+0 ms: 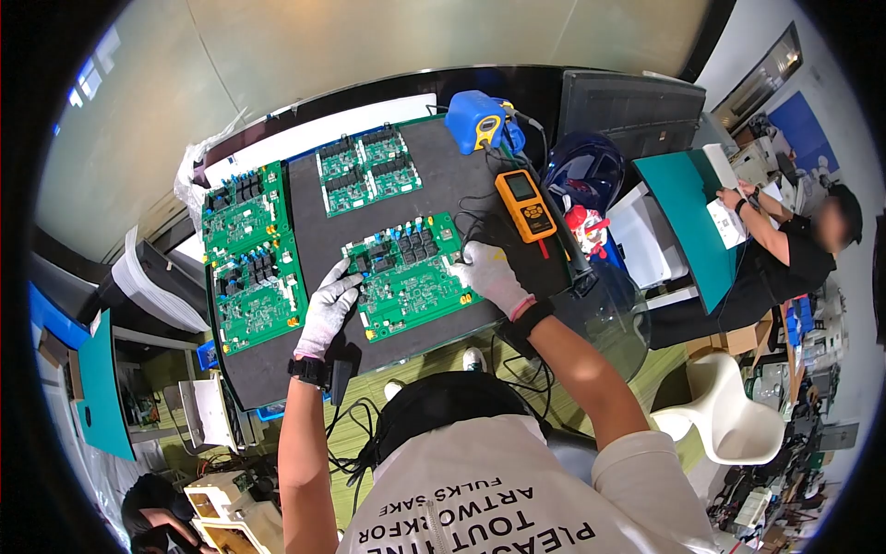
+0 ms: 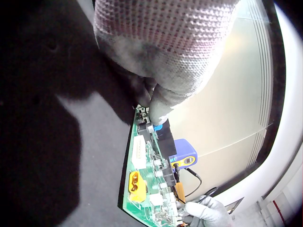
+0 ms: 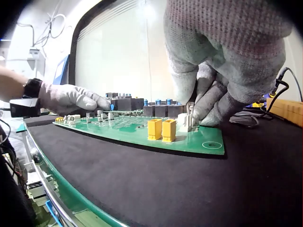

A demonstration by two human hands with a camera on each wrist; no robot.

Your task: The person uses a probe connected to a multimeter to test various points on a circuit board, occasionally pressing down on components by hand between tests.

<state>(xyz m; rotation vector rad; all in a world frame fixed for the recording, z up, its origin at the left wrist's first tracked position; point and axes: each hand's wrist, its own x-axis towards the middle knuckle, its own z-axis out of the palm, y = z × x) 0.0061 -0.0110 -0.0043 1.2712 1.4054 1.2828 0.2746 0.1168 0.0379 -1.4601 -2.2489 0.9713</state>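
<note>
An open cardboard box (image 1: 743, 340) stands on the right beyond the counter (image 1: 263, 369), its contents too small to tell; what looks like a blue bin (image 1: 208, 355) peeks from beside the counter's left edge, its inside hidden.

The large green circuit board (image 1: 415, 286) lies on the counter's dark surface, near the front edge, with a strip of that surface between the two. Another bare strip divides it from the lower left circuit board (image 1: 258, 305), which sits below the upper left circuit board (image 1: 242, 222). Farther back, more dark surface separates it from a group of smaller boards (image 1: 346, 189). On the right, room narrows toward the orange handheld meter (image 1: 526, 205) and its cables, with a blue soldering station (image 1: 475, 125) behind.

The person's gloved right hand (image 1: 492, 275) pinches a white connector (image 3: 183, 123) at the board's right edge, beside two yellow connectors (image 3: 161, 130). The gloved left hand (image 1: 329, 309) reaches the board's left end; whether its fingers grasp it or merely touch, one cannot tell.
</note>
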